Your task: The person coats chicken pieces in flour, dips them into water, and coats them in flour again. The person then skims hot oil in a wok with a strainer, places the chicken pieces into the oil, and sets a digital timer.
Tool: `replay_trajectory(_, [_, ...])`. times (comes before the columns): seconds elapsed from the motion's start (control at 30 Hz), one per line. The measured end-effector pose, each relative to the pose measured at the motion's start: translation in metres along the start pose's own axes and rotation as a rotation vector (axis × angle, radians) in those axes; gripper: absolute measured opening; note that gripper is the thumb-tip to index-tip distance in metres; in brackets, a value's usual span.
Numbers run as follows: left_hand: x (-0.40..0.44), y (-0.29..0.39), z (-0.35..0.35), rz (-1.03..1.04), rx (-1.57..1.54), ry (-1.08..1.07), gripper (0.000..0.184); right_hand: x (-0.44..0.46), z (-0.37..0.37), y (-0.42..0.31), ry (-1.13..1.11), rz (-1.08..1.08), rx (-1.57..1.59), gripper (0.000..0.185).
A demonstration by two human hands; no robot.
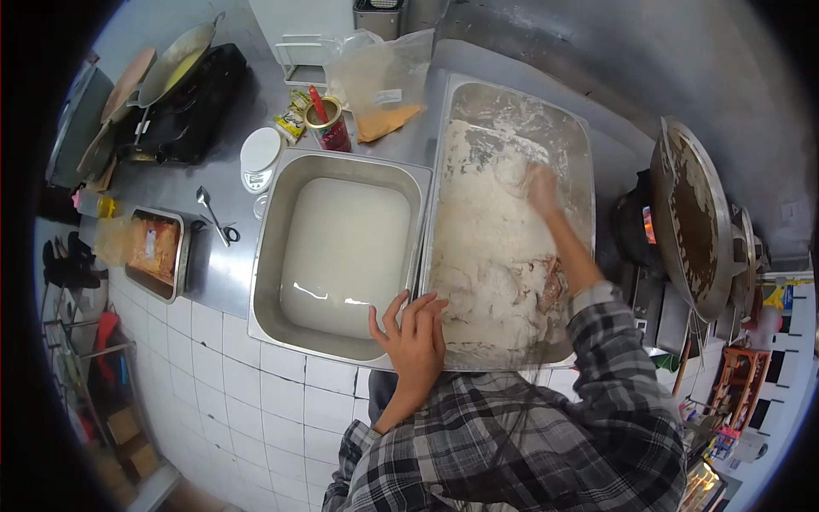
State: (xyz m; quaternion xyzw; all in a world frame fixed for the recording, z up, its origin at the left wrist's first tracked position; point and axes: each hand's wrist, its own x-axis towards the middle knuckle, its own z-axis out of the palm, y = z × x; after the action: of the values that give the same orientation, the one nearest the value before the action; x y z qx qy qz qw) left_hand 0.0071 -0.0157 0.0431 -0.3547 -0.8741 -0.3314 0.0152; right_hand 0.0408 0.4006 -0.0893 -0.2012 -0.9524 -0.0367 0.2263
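Note:
My left hand (411, 334) hovers at the front rims, where two metal pans meet, its fingers spread and holding nothing. Left of it stands a deep steel pan of cloudy whitish liquid (345, 247). The larger steel pan (583, 145) on the right holds white flour (478, 209). My right hand (543, 189) is over the far right part of the flour, smeared by motion, so its grip is unclear. Just beside its fingers is a flour-covered lump (510, 169). Nearer the front lie flour-coated pieces (499, 282), and a reddish-brown piece (553, 286) shows through at the right.
A white kitchen scale (260, 152), an open can (330, 132) and a plastic bag (384, 72) stand behind the pans. To the left are scissors (229, 233), a spoon (203, 198) and a tray of packed meat (156, 252). A large wok (695, 218) sits over a flame at right.

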Motion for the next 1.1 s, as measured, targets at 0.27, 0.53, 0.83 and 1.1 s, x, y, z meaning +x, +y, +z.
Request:
replay_trajectory(0.27, [0.005,-0.001,0.0,0.015,0.006,0.02,0.02,0.015,0.031,-0.015,-0.046,0.175,0.413,0.015])
replay_trajectory(0.53, [0.005,-0.002,0.001,0.011,0.001,0.039,0.02,0.039,0.047,-0.05,-0.411,-0.159,0.171,0.026])
replay_trajectory(0.83, [0.007,-0.002,-0.003,0.013,-0.029,0.013,0.02,-0.036,-0.054,-0.165,-0.691,0.264,0.591,0.043])
replay_trajectory(1.1, [0.006,-0.004,0.0,0.018,-0.017,0.008,0.021,-0.025,0.038,-0.035,-0.165,0.12,0.402,0.032])
